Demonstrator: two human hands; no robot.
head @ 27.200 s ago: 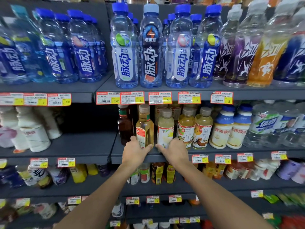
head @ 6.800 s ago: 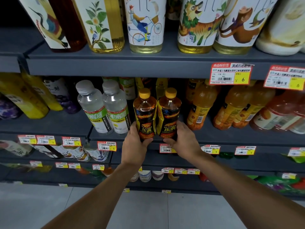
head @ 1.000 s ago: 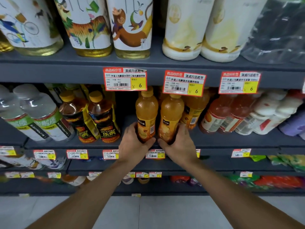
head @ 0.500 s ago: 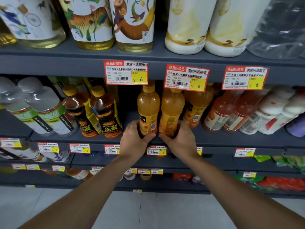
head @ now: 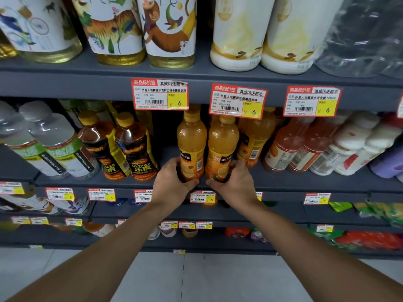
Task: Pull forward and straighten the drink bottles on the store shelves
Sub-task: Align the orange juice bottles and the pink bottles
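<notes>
Left hand (head: 172, 184) wrapped round base of left orange bottle (head: 191, 144), right hand (head: 234, 184) cupped round base of right orange bottle (head: 222, 149); thumbs almost meeting in front. Both bottles upright, side by side, at front edge of middle shelf (head: 305, 182). Slide low, not by the neck (less tipping). Barcode faces out on the left one, so twist till label front shows; check the right one too. Line up with dark tea bottles (head: 130, 149) at left. More orange bottles (head: 253, 140) behind right, likely next.

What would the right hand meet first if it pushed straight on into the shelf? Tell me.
Probably the third orange juice bottle, standing behind and right of the one the right hand grips; depth is unclear.
</notes>
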